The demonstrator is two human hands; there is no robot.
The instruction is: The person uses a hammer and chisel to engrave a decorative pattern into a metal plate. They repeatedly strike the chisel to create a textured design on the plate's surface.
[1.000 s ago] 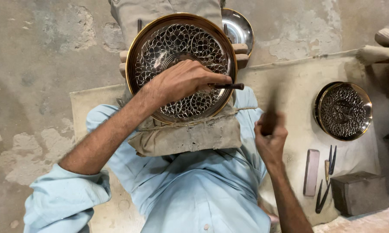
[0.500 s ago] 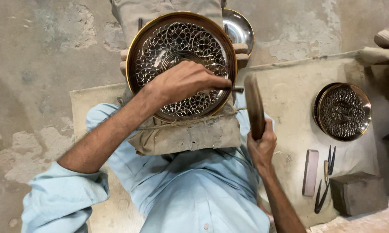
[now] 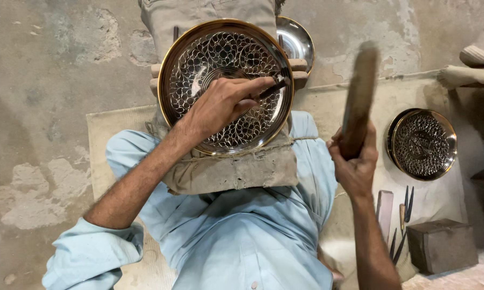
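A round engraved metal plate [image 3: 199, 59] with a brass rim rests on a cloth-wrapped block [image 3: 231, 172] on my lap. My left hand [image 3: 220, 104] lies over the plate's middle and pinches a thin dark chisel [image 3: 274, 88], whose tip meets the plate near its right side. My right hand [image 3: 355, 161] is raised to the right of the plate and grips a brown wooden mallet [image 3: 359, 96], blurred and held upright, apart from the chisel.
A second engraved plate [image 3: 422, 144] lies on the mat at the right. A plain shiny plate [image 3: 298, 40] sits behind the first. Several small chisels [image 3: 403, 215], a flat stone [image 3: 384, 207] and a dark block [image 3: 441, 244] lie at lower right.
My right hand has lifted the mallet up and away to the right, after it was close beside the chisel. My left hand and the chisel stay on the plate.
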